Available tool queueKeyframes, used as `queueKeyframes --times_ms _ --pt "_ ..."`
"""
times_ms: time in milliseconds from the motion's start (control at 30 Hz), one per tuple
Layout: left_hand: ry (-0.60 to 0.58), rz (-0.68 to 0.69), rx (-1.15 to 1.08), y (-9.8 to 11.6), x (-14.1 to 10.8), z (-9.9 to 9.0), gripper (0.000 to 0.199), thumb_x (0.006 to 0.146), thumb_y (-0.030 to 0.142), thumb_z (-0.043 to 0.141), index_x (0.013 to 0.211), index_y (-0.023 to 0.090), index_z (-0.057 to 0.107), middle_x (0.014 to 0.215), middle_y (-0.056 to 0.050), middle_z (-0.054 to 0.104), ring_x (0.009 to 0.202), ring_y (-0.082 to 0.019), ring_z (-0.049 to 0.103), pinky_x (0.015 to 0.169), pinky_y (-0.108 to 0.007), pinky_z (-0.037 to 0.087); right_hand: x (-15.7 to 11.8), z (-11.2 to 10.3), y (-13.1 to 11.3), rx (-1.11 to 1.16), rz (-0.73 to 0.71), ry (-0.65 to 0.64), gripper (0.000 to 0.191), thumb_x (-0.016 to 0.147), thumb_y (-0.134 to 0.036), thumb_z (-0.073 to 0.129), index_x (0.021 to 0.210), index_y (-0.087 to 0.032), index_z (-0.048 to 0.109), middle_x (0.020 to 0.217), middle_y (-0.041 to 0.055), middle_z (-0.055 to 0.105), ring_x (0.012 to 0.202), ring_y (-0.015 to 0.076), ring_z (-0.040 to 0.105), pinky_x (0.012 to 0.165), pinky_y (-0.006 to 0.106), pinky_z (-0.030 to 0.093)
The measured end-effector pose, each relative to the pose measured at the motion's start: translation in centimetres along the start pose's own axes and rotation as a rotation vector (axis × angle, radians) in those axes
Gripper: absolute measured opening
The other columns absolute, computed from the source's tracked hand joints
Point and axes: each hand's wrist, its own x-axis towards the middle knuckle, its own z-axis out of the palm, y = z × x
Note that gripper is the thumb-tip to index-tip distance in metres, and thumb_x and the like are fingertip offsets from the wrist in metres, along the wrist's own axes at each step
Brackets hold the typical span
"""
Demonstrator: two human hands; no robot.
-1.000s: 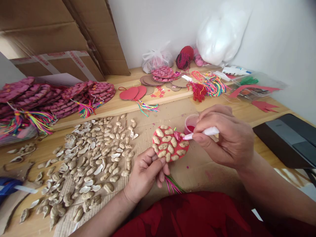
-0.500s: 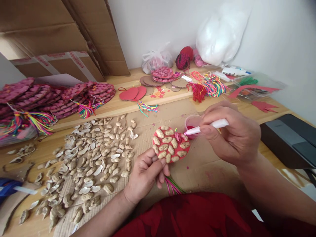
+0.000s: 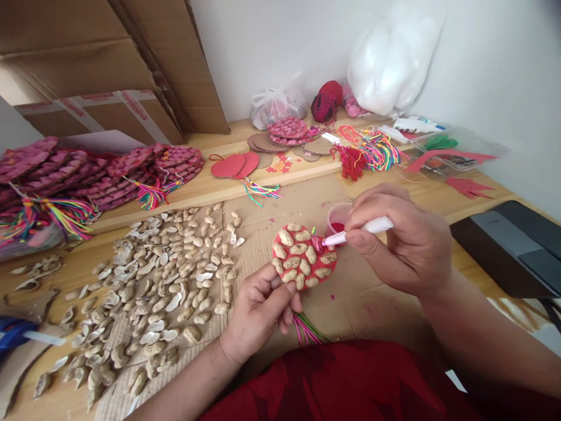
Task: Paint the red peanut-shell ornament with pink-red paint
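Note:
Between thumb and fingers, my left hand (image 3: pixel 265 307) grips the lower left edge of a round red disc (image 3: pixel 293 248) covered with peanut shells. Most shells are bare tan; one peanut shell (image 3: pixel 318 242) near the upper right edge is painted dark pink. My right hand (image 3: pixel 401 242) is closed round a white paintbrush (image 3: pixel 368 228), whose tip touches that pink shell; its bristles are too small to make out. Just behind the tip stands a small clear cup (image 3: pixel 335 213) of pink-red paint, partly hidden by the right hand. Green and pink cords (image 3: pixel 309 328) hang below the disc.
Many loose peanut shells (image 3: pixel 175 292) spread over cardboard at the left. Stacked pink shell discs (image 3: pixel 87 175) with tassels line the shelf, along with red card discs (image 3: pixel 236 165) and coloured cords (image 3: pixel 377 149). A dark flat case (image 3: pixel 512 245) lies right; a blue glue gun (image 3: pixel 13 336) lies left.
My right hand has moved left and slightly down, bringing the brush tip from the disc's edge onto the pink shell. My left hand and the disc have hardly shifted.

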Motion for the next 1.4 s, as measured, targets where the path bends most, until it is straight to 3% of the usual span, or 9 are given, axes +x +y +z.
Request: queueKeyframes --times_ms 200,400,1400 --pt "-0.004 -0.005 -0.002 -0.04 -0.01 -0.07 0.027 0.090 0.041 0.067 0.092 0.015 0.061 0.066 0.000 0.066 0.043 -0.006 0.051 0.037 -0.014 0.043 -0.01 -0.16 0.08 -0.036 0.010 0.036 0.009 0.082 -0.018 0.071 0.084 -0.021 0.063 0.075 0.0020 0.066 0.074 0.0196 0.058 0.073 0.041 0.045" --pt "-0.002 -0.004 0.001 0.08 -0.02 0.04 0.026 0.090 0.040 0.067 0.093 0.014 0.061 0.066 0.000 0.066 0.043 -0.006 0.050 0.037 -0.013 0.043 0.08 -0.11 0.10 -0.016 0.018 -0.010 0.008 0.085 -0.019 0.069 0.083 -0.023 0.062 0.072 0.0012 0.064 0.074 0.0204 0.059 0.073 0.041 0.045" --pt "-0.040 0.048 -0.191 -0.70 0.32 -0.87 0.020 0.092 0.033 0.068 0.092 0.015 0.062 0.065 0.000 0.069 0.039 -0.005 0.051 0.035 -0.010 0.042 0.02 -0.62 -0.07 0.113 0.129 0.191 0.006 0.088 -0.019 0.066 0.085 -0.024 0.066 0.076 0.0017 0.066 0.070 0.0190 0.061 0.070 0.040 0.047"
